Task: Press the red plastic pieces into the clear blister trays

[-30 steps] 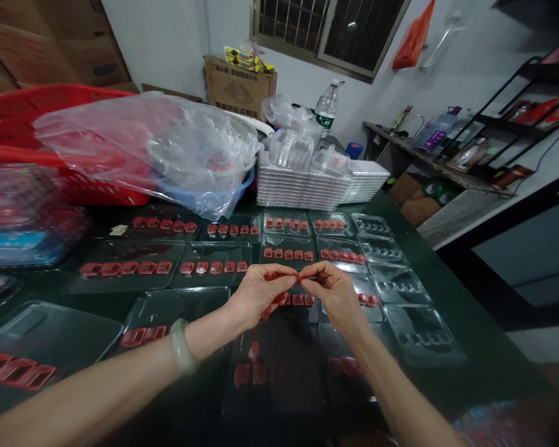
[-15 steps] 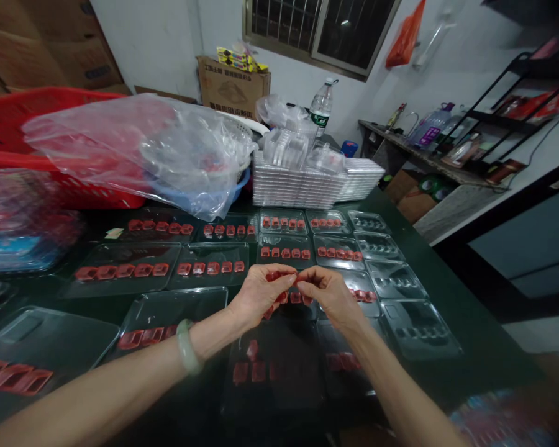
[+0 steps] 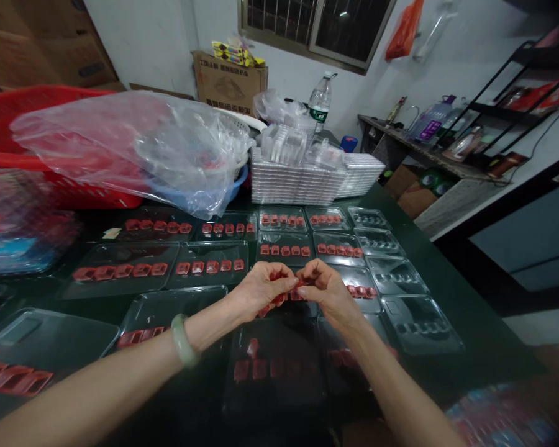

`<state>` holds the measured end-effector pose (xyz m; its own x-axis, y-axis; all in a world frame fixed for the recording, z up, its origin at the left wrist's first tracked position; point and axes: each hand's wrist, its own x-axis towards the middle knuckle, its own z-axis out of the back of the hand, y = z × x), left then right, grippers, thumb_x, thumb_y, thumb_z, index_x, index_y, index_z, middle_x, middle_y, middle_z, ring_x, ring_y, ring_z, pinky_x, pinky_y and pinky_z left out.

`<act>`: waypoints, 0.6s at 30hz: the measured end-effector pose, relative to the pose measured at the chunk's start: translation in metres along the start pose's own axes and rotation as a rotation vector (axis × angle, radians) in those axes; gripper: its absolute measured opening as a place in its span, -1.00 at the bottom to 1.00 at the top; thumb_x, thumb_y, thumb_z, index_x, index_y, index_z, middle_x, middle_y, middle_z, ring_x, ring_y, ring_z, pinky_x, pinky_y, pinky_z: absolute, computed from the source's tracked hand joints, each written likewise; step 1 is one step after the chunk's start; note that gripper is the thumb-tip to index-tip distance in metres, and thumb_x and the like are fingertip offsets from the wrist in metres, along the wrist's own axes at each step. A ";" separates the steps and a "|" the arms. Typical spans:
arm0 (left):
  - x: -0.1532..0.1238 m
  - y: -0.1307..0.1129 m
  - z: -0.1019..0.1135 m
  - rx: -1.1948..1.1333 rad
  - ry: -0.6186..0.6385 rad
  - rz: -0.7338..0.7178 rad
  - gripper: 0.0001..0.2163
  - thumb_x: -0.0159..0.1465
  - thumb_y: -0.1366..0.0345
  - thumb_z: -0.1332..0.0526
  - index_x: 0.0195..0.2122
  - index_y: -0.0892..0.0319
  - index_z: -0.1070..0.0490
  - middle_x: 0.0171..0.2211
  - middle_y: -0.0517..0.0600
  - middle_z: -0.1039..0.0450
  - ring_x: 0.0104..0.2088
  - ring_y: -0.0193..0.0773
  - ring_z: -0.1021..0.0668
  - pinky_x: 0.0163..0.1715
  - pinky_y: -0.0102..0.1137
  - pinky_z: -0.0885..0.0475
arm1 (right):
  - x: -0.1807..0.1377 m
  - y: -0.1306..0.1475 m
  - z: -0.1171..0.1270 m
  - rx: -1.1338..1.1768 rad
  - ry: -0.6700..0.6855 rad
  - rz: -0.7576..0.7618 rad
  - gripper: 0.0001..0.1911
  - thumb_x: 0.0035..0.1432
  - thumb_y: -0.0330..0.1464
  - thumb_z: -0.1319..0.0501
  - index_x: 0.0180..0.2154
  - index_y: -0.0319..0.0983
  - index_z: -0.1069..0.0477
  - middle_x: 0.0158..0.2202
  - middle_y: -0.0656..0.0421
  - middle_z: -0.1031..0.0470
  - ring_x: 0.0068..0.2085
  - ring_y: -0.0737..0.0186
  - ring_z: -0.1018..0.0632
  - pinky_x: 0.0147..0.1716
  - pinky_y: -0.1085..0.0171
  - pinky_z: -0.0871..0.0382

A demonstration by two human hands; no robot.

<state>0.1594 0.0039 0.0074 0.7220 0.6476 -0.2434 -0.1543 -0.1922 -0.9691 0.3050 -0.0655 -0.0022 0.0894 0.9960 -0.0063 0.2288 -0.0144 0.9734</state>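
Note:
My left hand (image 3: 259,292) and my right hand (image 3: 327,290) meet fingertip to fingertip above the middle of a dark green table (image 3: 451,298). Both pinch small red pieces (image 3: 298,284) held between them; more red pieces show under my left palm. A pale green bangle (image 3: 181,340) sits on my left wrist. Below the hands lies a clear plastic tray (image 3: 272,366) with a few red pieces in its slots. Rows of similar clear trays (image 3: 209,256) filled with red pieces cover the table beyond.
A stack of clear trays (image 3: 302,180) stands at the back centre, with a water bottle (image 3: 320,105) and a cardboard box (image 3: 228,84) behind. A red basket (image 3: 65,186) under a plastic bag (image 3: 135,143) fills the back left. Unfilled trays (image 3: 395,276) line the right side.
Both hands have drawn slightly closer together and the fingers curl more tightly around the red pieces. The view has shifted a little.

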 end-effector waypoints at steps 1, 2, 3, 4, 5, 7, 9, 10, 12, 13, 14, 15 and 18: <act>0.000 -0.001 0.000 0.019 0.015 -0.002 -0.74 0.07 0.09 -0.16 -0.46 0.22 -0.33 -0.73 -0.15 -0.22 -0.81 -0.52 -0.17 -0.89 -0.61 0.01 | 0.000 0.001 0.000 0.028 0.008 -0.005 -0.74 -0.20 -0.44 -0.29 -0.41 -0.20 -0.26 -0.40 0.26 -0.36 -0.41 0.39 -0.39 -0.45 0.39 -0.26; 0.000 -0.003 0.001 0.039 0.029 -0.004 -0.74 0.07 0.09 -0.15 -0.45 0.22 -0.33 -0.73 -0.15 -0.23 -0.81 -0.52 -0.17 -0.89 -0.60 0.01 | -0.001 0.002 0.001 0.049 0.022 -0.013 -0.73 -0.20 -0.46 -0.29 -0.39 -0.20 -0.28 -0.40 0.27 -0.36 -0.42 0.40 -0.39 -0.47 0.41 -0.25; 0.000 -0.006 0.001 0.062 0.039 -0.009 -0.75 0.08 0.09 -0.15 -0.45 0.22 -0.34 -0.72 -0.15 -0.23 -0.81 -0.52 -0.17 -0.90 -0.60 0.02 | -0.001 0.003 0.002 0.058 0.043 -0.025 -0.73 -0.20 -0.47 -0.29 -0.37 -0.20 -0.30 -0.40 0.27 -0.35 -0.43 0.41 -0.38 -0.49 0.42 -0.23; -0.001 -0.009 0.001 0.087 0.044 -0.019 -0.76 0.08 0.11 -0.15 -0.45 0.22 -0.35 -0.71 -0.15 -0.23 -0.81 -0.52 -0.17 -0.90 -0.61 0.02 | -0.001 0.004 0.004 0.058 0.064 -0.039 -0.74 -0.19 -0.47 -0.29 -0.36 -0.21 -0.32 -0.42 0.27 -0.35 -0.46 0.43 -0.37 -0.52 0.43 -0.21; -0.002 -0.013 0.002 0.117 0.046 -0.032 -0.77 0.08 0.13 -0.15 -0.45 0.22 -0.35 -0.70 -0.14 -0.24 -0.80 -0.52 -0.18 -0.89 -0.61 0.01 | 0.000 0.006 0.005 0.049 0.084 -0.056 -0.76 -0.16 -0.45 -0.27 -0.34 -0.22 -0.34 -0.43 0.26 -0.35 -0.49 0.45 -0.35 -0.55 0.44 -0.18; -0.004 -0.019 0.002 0.183 0.040 -0.068 -0.80 0.08 0.18 -0.15 -0.45 0.23 -0.37 -0.68 -0.13 -0.26 -0.77 -0.51 -0.21 -0.88 -0.62 -0.01 | 0.000 0.008 0.009 0.012 0.107 -0.093 -0.80 -0.10 -0.41 -0.24 -0.32 -0.24 -0.37 -0.47 0.25 -0.35 -0.54 0.47 -0.31 -0.60 0.44 -0.13; -0.005 -0.023 0.002 0.238 0.028 -0.115 -0.83 0.08 0.22 -0.15 -0.45 0.24 -0.39 -0.66 -0.11 -0.28 -0.75 -0.51 -0.24 -0.85 -0.62 -0.04 | 0.000 0.010 0.012 -0.042 0.099 -0.115 -0.81 -0.08 -0.37 -0.24 -0.32 -0.25 -0.39 -0.50 0.26 -0.35 -0.58 0.49 -0.28 -0.64 0.44 -0.10; -0.005 -0.023 0.003 0.257 0.024 -0.136 -0.83 0.09 0.23 -0.15 -0.45 0.25 -0.40 -0.65 -0.10 -0.30 -0.73 -0.50 -0.25 -0.82 -0.61 -0.06 | 0.000 0.010 0.013 -0.069 0.091 -0.123 -0.81 -0.09 -0.36 -0.25 -0.34 -0.26 -0.39 -0.50 0.26 -0.35 -0.60 0.49 -0.27 -0.65 0.44 -0.09; -0.004 -0.022 0.003 0.281 0.015 -0.179 -0.83 0.09 0.24 -0.15 -0.45 0.25 -0.40 -0.63 -0.08 -0.33 -0.69 -0.48 -0.29 -0.77 -0.60 -0.11 | -0.001 0.010 0.014 -0.117 0.083 -0.136 -0.79 -0.13 -0.34 -0.28 -0.36 -0.26 -0.41 -0.51 0.25 -0.36 -0.62 0.50 -0.26 -0.67 0.43 -0.09; -0.004 -0.021 0.003 0.290 0.010 -0.199 -0.84 0.09 0.25 -0.15 -0.45 0.25 -0.41 -0.62 -0.07 -0.34 -0.67 -0.47 -0.32 -0.74 -0.59 -0.14 | -0.002 0.010 0.014 -0.135 0.083 -0.144 -0.79 -0.13 -0.33 -0.28 -0.37 -0.27 -0.41 -0.51 0.25 -0.37 -0.63 0.50 -0.25 -0.68 0.43 -0.09; -0.004 -0.020 0.002 0.301 0.003 -0.220 -0.84 0.08 0.25 -0.16 -0.46 0.25 -0.41 -0.61 -0.07 -0.35 -0.64 -0.46 -0.34 -0.70 -0.58 -0.17 | -0.003 0.009 0.013 -0.151 0.085 -0.153 -0.78 -0.12 -0.32 -0.28 -0.37 -0.27 -0.42 -0.50 0.24 -0.38 -0.63 0.50 -0.25 -0.69 0.43 -0.08; -0.003 -0.019 0.002 0.313 -0.005 -0.242 -0.85 0.08 0.26 -0.16 -0.47 0.25 -0.40 -0.60 -0.06 -0.35 -0.62 -0.45 -0.35 -0.67 -0.57 -0.19 | -0.004 0.009 0.013 -0.165 0.084 -0.161 -0.79 -0.11 -0.31 -0.27 -0.37 -0.28 -0.43 -0.51 0.23 -0.37 -0.63 0.50 -0.24 -0.70 0.43 -0.07; -0.003 -0.019 0.001 0.350 -0.010 -0.281 -0.87 0.08 0.29 -0.16 -0.49 0.25 -0.40 -0.61 -0.07 -0.35 -0.59 -0.44 -0.36 -0.62 -0.57 -0.21 | -0.007 0.006 0.011 -0.199 0.048 -0.148 -0.81 -0.09 -0.29 -0.25 -0.40 -0.28 -0.44 -0.57 0.25 -0.33 -0.63 0.49 -0.22 -0.70 0.43 -0.04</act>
<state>0.1595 0.0069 0.0266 0.7624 0.6463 0.0324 -0.1735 0.2523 -0.9520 0.3167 -0.0731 0.0010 0.0214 0.9890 -0.1461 0.0404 0.1452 0.9886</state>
